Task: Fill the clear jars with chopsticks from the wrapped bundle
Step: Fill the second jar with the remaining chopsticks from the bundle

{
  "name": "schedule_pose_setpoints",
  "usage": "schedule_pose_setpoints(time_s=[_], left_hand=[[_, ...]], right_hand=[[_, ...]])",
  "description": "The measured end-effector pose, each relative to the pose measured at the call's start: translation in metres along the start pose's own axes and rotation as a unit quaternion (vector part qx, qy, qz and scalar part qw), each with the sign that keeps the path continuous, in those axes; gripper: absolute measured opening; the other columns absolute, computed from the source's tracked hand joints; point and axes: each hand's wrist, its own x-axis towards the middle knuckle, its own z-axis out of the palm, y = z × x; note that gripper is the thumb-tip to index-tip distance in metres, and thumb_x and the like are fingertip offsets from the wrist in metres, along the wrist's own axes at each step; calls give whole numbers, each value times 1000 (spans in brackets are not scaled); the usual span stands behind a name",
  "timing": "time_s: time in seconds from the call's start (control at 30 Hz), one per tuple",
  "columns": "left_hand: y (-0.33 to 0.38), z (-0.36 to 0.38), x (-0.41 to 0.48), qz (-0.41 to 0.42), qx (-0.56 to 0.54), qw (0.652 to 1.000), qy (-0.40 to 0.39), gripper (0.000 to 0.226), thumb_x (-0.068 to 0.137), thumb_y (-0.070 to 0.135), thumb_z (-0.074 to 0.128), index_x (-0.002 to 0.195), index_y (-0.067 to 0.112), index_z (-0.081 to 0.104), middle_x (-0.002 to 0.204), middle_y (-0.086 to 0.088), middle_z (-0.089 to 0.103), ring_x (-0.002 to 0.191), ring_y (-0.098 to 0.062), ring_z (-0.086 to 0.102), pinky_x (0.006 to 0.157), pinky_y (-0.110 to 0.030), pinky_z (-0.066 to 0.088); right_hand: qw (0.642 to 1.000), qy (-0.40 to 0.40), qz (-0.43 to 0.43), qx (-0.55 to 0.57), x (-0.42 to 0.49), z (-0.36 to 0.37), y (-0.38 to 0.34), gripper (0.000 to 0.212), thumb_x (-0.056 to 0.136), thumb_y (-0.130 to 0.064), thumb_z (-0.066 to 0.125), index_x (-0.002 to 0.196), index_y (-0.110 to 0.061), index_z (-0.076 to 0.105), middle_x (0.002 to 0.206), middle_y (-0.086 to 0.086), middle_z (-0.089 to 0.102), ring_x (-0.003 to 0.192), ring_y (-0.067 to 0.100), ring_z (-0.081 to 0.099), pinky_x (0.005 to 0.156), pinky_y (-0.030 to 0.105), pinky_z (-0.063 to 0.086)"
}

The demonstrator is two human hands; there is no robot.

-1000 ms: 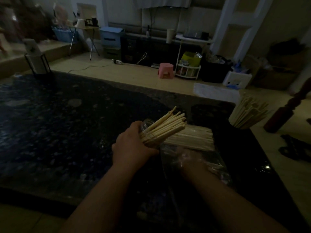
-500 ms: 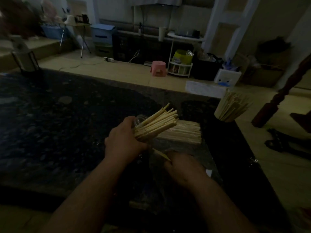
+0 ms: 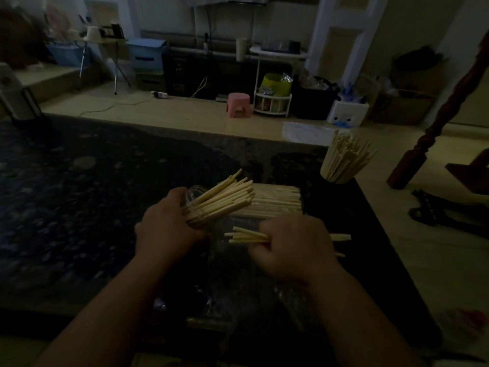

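Note:
My left hand [image 3: 166, 231] grips a clear jar [image 3: 195, 195], tilted to the right and packed with pale chopsticks [image 3: 225, 197] that stick out of its mouth. My right hand [image 3: 293, 245] holds a small bunch of chopsticks [image 3: 247, 236] level, tips pointing left toward the jar. Behind both hands the wrapped bundle [image 3: 275, 201] lies flat on the dark table [image 3: 79, 194], with crumpled clear wrap [image 3: 238, 295] in front of it. A second jar [image 3: 341, 162], full of chopsticks, stands upright at the table's right edge.
The table's right edge runs close by the full jar, with tiled floor beyond. A dark red wooden post [image 3: 434, 133] rises at the far right. A pink stool [image 3: 238, 104] and a white rack [image 3: 272, 102] stand on the floor past the table.
My right hand has come up out of the wrap with a bunch of chopsticks in it. The left hand keeps the tilted jar in much the same place.

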Motion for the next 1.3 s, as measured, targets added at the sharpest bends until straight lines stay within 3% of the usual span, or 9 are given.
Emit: schedule_pose_setpoints(time_s=[0.13,0.33,0.43,0.53,0.63,0.83,0.97,1.07,1.3], left_hand=[[0,5,1,8,7,1000,-10,95,52,54,84,134,39,38,120,2,60,110,-24,57,91,-50,49],[-2,12,-1,27,26,999,-5,92,51,50,82,132,41,39,118,5,62,108,-23,58,90,-46,49],[-4,13,0,33,20,999,-12,90,54,54,80,132,42,37,117,8,60,108,-21,57,90,-47,49],[-5,12,-1,35,17,999,-15,88,55,53,81,130,43,37,113,10,60,105,-18,57,90,-46,49],[-6,12,-1,36,19,999,-19,89,54,51,82,130,42,37,115,11,59,106,-18,57,91,-48,48],[-6,12,-1,33,20,999,-24,90,54,51,82,131,43,37,115,10,60,107,-19,57,93,-49,47],[-7,11,0,30,19,999,-34,91,54,48,82,132,42,37,117,10,59,108,-19,56,92,-49,48],[-6,11,0,33,11,998,-43,86,55,47,81,130,43,38,115,10,59,106,-19,56,90,-48,49],[-4,11,-2,38,-1,998,-50,81,54,47,79,125,44,39,112,11,59,104,-19,58,87,-44,51]], right_hand=[[989,148,-8,20,6,9,10,32,77,-46,50,54,-27,37,50,-5,50,43,19,48,44,19,12],[978,207,-3,36,9,23,15,22,78,-38,52,68,-19,53,71,2,50,57,26,51,45,31,34],[966,256,-42,21,10,20,20,31,78,-39,64,64,-14,53,70,6,50,61,27,47,56,30,26],[951,304,-57,3,9,14,18,43,89,-49,51,66,-12,54,76,7,54,70,25,44,68,30,16],[946,321,-31,6,7,8,11,49,96,-48,38,72,-10,58,80,10,53,66,26,44,62,31,21],[959,277,7,64,9,18,6,18,92,-37,49,92,-21,57,93,-3,52,67,17,52,49,24,39],[946,234,19,222,13,25,7,13,92,-25,61,102,-16,62,93,-19,56,84,-5,53,69,5,37],[912,321,3,255,13,30,1,27,94,-24,52,107,-6,68,104,-5,49,91,-3,47,86,4,37],[838,333,86,424,19,30,-8,14,95,-33,51,84,-36,60,84,-15,64,84,-2,62,76,11,46]])
